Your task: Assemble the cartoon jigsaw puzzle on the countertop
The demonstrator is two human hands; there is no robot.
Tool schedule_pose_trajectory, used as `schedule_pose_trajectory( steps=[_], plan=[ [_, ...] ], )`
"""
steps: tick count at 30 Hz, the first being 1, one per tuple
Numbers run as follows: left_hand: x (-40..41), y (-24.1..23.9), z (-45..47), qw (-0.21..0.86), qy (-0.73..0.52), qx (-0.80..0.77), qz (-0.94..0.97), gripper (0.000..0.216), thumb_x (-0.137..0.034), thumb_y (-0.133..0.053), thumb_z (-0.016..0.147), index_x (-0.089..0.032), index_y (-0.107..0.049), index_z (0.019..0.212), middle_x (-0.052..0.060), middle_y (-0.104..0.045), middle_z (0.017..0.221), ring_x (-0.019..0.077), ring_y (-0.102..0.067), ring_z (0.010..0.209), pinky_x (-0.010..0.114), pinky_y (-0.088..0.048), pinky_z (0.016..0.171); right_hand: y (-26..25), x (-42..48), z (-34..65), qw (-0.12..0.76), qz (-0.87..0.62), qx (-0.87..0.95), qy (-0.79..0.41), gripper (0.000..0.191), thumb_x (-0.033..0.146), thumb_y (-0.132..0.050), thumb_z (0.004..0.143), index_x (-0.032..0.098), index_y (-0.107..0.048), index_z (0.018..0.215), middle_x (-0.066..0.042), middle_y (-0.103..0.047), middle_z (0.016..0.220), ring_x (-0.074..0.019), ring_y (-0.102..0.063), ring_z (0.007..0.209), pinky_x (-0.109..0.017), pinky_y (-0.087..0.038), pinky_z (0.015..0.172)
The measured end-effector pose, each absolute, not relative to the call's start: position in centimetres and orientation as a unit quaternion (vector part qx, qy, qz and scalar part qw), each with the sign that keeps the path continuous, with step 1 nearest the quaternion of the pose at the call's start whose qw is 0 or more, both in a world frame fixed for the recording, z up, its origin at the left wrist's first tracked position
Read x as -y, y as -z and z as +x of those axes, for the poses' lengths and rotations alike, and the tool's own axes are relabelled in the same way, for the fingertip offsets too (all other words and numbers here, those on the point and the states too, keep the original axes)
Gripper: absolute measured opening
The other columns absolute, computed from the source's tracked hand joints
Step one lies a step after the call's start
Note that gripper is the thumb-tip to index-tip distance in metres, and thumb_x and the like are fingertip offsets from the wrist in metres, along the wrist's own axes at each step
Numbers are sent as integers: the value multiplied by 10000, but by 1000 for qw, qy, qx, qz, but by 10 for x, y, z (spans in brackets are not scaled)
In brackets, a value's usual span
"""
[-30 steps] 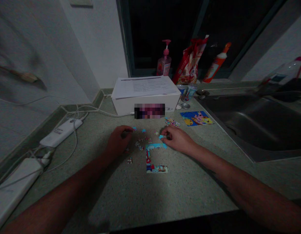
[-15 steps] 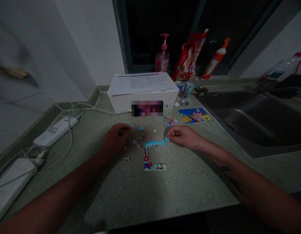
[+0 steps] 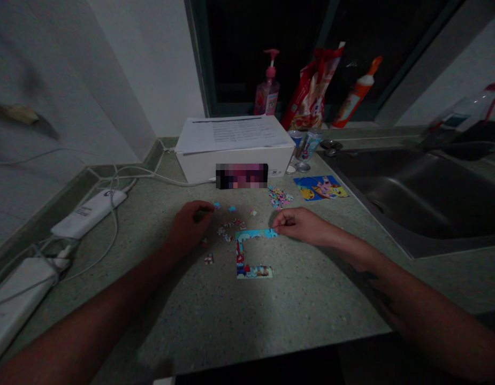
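On the speckled green countertop [image 3: 215, 305] lies a partly assembled jigsaw puzzle border [image 3: 240, 255], an L-and-top shape of blue and red pieces. My right hand [image 3: 299, 225] pinches a blue puzzle piece [image 3: 274, 232] against the border's upper right end. My left hand [image 3: 189, 225] rests curled beside the loose puzzle pieces [image 3: 230, 229], its fingertips close to a small blue piece [image 3: 217, 205]. A small heap of pieces [image 3: 280, 197] lies beyond my right hand, next to a cartoon picture card [image 3: 320, 187].
A white box [image 3: 235, 168] topped with printed paper stands behind the puzzle. Drink cans [image 3: 305, 145] stand beside it. A steel sink [image 3: 416, 198] lies to the right. A white power bank [image 3: 89, 214], cables and a power strip [image 3: 20, 299] lie to the left.
My right hand has moved left and brought the blue piece against the border's end. My left hand has hardly moved. The view has tilted slightly.
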State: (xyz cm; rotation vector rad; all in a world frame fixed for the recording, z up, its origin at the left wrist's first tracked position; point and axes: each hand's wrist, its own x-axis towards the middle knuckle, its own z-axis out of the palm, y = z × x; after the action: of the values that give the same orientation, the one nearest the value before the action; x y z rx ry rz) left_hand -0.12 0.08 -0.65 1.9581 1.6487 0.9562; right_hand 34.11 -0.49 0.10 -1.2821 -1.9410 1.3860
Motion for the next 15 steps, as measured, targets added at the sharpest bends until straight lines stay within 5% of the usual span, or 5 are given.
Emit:
schedule_pose_trajectory(
  steps=[15],
  plan=[
    [0,6,-1,202,-346,-584,707,174,-280,-602,872,-236,-729,983,67,-768,1072,257,-712,1025,470,-556,999,0,5,340,205,-471,716,-472,32,228,-681,875,208,-706,880,-21,-688,800,-153,-611,736,-300,-484,683]
  ],
)
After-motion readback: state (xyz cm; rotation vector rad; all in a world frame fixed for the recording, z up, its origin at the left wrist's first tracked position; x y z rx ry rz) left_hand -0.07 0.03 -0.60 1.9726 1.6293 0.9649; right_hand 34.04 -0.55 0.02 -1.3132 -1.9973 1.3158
